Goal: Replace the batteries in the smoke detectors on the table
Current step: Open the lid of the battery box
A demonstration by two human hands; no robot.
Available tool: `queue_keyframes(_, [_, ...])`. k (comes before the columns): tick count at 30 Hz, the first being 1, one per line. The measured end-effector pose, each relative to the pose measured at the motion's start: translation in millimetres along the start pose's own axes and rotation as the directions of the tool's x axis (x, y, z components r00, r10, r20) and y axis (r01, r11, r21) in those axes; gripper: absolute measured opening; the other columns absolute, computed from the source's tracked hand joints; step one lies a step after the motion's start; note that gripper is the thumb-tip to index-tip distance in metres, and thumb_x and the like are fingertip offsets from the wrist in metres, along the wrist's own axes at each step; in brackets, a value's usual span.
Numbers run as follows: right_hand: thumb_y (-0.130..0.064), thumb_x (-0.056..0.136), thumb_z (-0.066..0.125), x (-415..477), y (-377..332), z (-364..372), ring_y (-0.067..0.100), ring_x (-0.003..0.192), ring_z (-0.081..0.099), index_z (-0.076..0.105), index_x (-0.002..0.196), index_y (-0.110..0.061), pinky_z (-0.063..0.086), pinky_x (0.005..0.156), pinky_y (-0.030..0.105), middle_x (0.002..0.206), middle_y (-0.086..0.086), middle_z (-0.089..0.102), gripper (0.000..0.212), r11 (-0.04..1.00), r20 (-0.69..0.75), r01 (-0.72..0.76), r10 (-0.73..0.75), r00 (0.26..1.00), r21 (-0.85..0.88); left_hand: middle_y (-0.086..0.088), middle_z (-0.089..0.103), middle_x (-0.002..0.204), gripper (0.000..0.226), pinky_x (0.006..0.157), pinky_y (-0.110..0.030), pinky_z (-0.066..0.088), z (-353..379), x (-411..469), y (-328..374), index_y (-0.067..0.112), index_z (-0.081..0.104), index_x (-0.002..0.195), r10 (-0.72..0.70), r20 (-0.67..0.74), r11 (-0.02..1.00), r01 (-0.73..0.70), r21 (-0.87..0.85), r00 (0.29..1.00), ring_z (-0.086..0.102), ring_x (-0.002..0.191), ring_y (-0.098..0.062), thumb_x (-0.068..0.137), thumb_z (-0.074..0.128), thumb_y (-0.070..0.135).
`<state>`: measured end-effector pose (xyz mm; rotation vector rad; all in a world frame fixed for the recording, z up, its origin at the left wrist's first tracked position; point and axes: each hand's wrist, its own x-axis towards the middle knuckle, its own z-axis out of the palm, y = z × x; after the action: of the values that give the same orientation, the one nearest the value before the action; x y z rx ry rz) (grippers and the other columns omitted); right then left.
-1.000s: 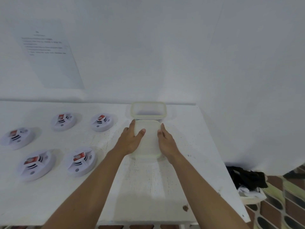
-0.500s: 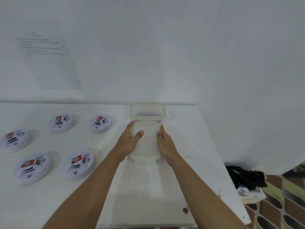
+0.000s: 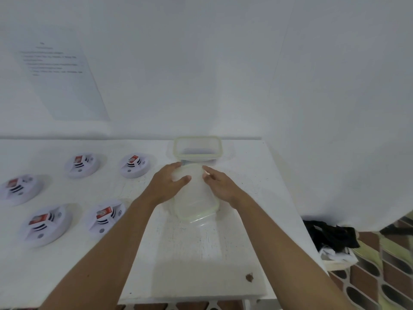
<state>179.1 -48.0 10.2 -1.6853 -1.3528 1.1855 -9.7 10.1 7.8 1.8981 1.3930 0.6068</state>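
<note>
Several white round smoke detectors lie at the table's left, each with a red battery on top, among them one [image 3: 135, 165] nearest my hands and one [image 3: 106, 217] at the front. A translucent plastic lid [image 3: 196, 199] with a greenish rim sits tilted in front of an open translucent container [image 3: 197, 139] by the wall. My left hand [image 3: 167, 184] grips the lid's left far corner, thumb across its top. My right hand [image 3: 220, 186] holds the lid's right edge with curled fingers. What lies under the lid is hidden.
A printed paper sheet [image 3: 60, 72] hangs on the white wall behind the table [image 3: 201, 265]. The table's right edge runs close to my right arm. Beyond that edge, a black cloth [image 3: 330, 236] lies on a lower surface. A brown speck [image 3: 249, 277] sits near the front edge.
The lid lay flat between my hands; now it is tilted, with its near edge raised. Both hands have shifted slightly toward the far end of the lid.
</note>
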Motion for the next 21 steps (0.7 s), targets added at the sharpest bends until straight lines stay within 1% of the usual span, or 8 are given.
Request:
queue_keyframes(3, [-0.038, 0.105, 0.045, -6.1, 5.8, -1.3, 0.016, 0.129, 0.051, 0.049, 0.146, -0.025, 0.040, 0.104, 0.029, 0.142, -0.002, 0.055, 0.043, 1.000, -0.131, 0.007, -0.009, 0.991, -0.018, -0.002, 0.053, 0.128, 0.075, 0.095, -0.038, 0.048, -4.8, -4.8, -4.3, 0.027, 0.046, 0.139, -0.082, -0.066, 0.997, 0.081, -0.017, 0.994, 0.053, 0.115, -0.020, 0.077, 0.071, 0.061])
queue_keyframes(7, [-0.034, 0.103, 0.050, -17.5, 19.3, -1.2, 0.018, 0.125, 0.052, 0.049, 0.142, -0.022, 0.045, 0.106, 0.037, 0.141, -0.002, 0.052, 0.041, 0.996, -0.323, 0.021, 0.010, 0.946, 0.091, -0.011, 0.051, 0.132, 0.101, 0.098, -0.049, 0.047, -0.5, -14.5, -8.3, 0.021, 0.045, 0.140, -0.223, -0.113, 0.972, 0.229, 0.047, 0.968, 0.053, 0.119, -0.030, 0.063, 0.054, 0.087])
queue_keyframes(10, [-0.039, 0.100, 0.055, -24.8, 29.1, 2.0, 0.018, 0.124, 0.053, 0.048, 0.142, -0.024, 0.046, 0.104, 0.037, 0.136, -0.006, 0.052, 0.045, 0.986, -0.355, 0.004, 0.057, 0.933, 0.167, -0.012, 0.049, 0.133, 0.091, 0.098, -0.043, 0.043, 12.3, -19.6, -3.2, 0.011, 0.044, 0.138, -0.257, -0.210, 0.962, 0.271, 0.037, 0.943, 0.051, 0.121, -0.030, 0.075, 0.058, 0.076])
queue_keyframes(12, [-0.047, 0.097, 0.056, -25.5, 32.8, 5.0, 0.020, 0.124, 0.056, 0.050, 0.141, -0.025, 0.049, 0.105, 0.045, 0.137, -0.004, 0.055, 0.050, 0.983, -0.354, -0.003, 0.068, 0.933, 0.181, -0.013, 0.044, 0.135, 0.086, 0.095, -0.040, 0.041, 19.5, -21.8, 3.4, 0.009, 0.042, 0.137, -0.278, -0.243, 0.958, 0.285, -0.006, 0.929, 0.049, 0.121, -0.030, 0.079, 0.061, 0.069])
queue_keyframes(14, [-0.047, 0.097, 0.056, -24.3, 32.5, 5.3, 0.021, 0.127, 0.055, 0.049, 0.143, -0.024, 0.048, 0.107, 0.050, 0.139, -0.002, 0.056, 0.052, 0.981, -0.372, -0.003, 0.076, 0.925, 0.192, -0.012, 0.042, 0.137, 0.085, 0.095, -0.039, 0.041, 23.4, -20.8, 8.6, 0.009, 0.041, 0.138, -0.291, -0.248, 0.957, 0.283, -0.067, 0.924, 0.048, 0.121, -0.029, 0.080, 0.063, 0.066])
queue_keyframes(16, [-0.042, 0.100, 0.055, -21.7, 28.8, 2.8, 0.021, 0.131, 0.052, 0.047, 0.147, -0.020, 0.045, 0.111, 0.048, 0.143, 0.000, 0.053, 0.052, 0.983, -0.396, -0.003, 0.076, 0.915, 0.181, -0.012, 0.044, 0.136, 0.085, 0.095, -0.039, 0.042, 25.8, -16.6, 10.3, 0.008, 0.041, 0.138, -0.289, -0.253, 0.957, 0.272, -0.101, 0.923, 0.048, 0.122, -0.029, 0.079, 0.065, 0.065])
queue_keyframes(19, [-0.037, 0.101, 0.053, -17.6, 23.0, -3.9, 0.026, 0.131, 0.052, 0.047, 0.147, -0.014, 0.045, 0.111, 0.047, 0.143, 0.006, 0.053, 0.051, 0.985, -0.411, 0.005, 0.067, 0.909, 0.170, -0.010, 0.051, 0.132, 0.088, 0.099, -0.042, 0.046, 28.3, -9.6, 11.5, 0.008, 0.044, 0.136, -0.300, -0.259, 0.952, 0.272, -0.141, 0.918, 0.050, 0.121, -0.028, 0.076, 0.064, 0.069])
queue_keyframes(21, [-0.036, 0.101, 0.055, -15.4, 21.6, -7.6, 0.023, 0.133, 0.050, 0.045, 0.149, -0.015, 0.044, 0.112, 0.042, 0.146, 0.003, 0.052, 0.053, 0.986, -0.410, 0.000, 0.070, 0.909, 0.169, -0.011, 0.053, 0.131, 0.091, 0.098, -0.043, 0.047, 29.4, -6.3, 11.3, 0.008, 0.045, 0.136, -0.315, -0.250, 0.947, 0.285, -0.148, 0.916, 0.051, 0.121, -0.028, 0.074, 0.064, 0.071])
